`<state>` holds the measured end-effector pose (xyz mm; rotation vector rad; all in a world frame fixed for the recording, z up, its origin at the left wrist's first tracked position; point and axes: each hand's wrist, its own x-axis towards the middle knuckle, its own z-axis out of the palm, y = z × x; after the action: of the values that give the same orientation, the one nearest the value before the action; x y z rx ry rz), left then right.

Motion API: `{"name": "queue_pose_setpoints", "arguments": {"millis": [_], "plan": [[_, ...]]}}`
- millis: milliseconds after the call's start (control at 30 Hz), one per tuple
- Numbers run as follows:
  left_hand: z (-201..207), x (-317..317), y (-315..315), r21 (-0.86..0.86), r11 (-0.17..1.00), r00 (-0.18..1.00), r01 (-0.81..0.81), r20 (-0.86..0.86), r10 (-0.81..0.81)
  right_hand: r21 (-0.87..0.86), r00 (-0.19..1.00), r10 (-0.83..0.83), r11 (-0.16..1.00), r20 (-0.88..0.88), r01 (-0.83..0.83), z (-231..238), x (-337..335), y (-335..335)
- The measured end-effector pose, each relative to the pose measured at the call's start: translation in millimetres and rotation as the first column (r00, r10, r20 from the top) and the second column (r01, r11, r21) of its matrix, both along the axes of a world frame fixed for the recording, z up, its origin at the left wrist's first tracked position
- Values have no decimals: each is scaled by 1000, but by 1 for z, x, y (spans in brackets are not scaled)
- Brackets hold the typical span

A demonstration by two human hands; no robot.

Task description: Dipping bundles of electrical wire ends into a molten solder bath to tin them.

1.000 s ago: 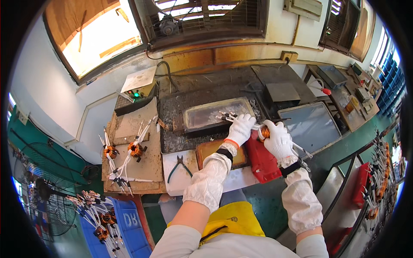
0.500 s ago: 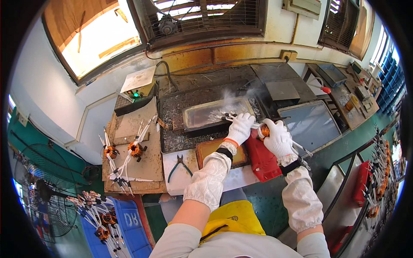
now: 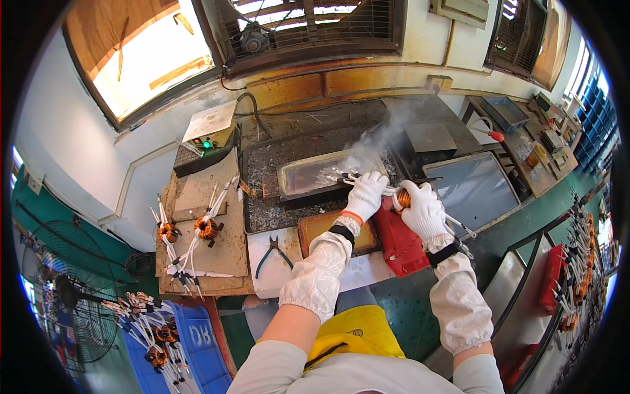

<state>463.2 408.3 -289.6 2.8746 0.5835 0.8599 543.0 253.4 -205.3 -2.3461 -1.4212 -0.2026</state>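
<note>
My left hand (image 3: 367,195), in a white glove, is closed round the white leads of a toroidal coil. Its lead ends (image 3: 338,176) reach over the right part of a rectangular pot of molten silvery metal (image 3: 298,195); whether the tips dip in, I cannot tell. My right hand (image 3: 425,213), also gloved, grips the copper-wound toroidal coil (image 3: 403,199) itself. Another white lead sticks out past that hand to the right. Beneath the hands stands a red bin (image 3: 400,246). Smoke (image 3: 387,141) rises from the pot beside the lead ends.
Green-handled cutters (image 3: 274,255) lie on the white surface, left of an amber-filled tray (image 3: 315,233). Two coils (image 3: 207,228) rest on the board at left. A blue bin (image 3: 200,335) with coils stands lower left. Right are a grey-topped tray (image 3: 472,190) and a rack of coils (image 3: 581,269).
Smoke above the pot has grown thicker and drifts up and to the right. Both hands and the coil stay nearly where they were.
</note>
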Motion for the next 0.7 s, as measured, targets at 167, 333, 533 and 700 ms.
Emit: {"name": "queue_pose_setpoints", "arguments": {"millis": [167,333,533,700], "plan": [[0,1,1,18,1000,1000,-9,-22,10,-5,1000,-6,1000,-12,6,0,-1,0],[0,2,1,20,1000,998,-13,-54,14,-9,1000,-11,1000,3,11,-2,1,0],[1,1,1,13,1000,999,-16,-50,16,-6,1000,-11,1000,5,11,-3,1,0],[4,0,-1,-2,1000,998,-18,-56,18,7,1000,-8,1000,0,8,-4,2,0]]}}
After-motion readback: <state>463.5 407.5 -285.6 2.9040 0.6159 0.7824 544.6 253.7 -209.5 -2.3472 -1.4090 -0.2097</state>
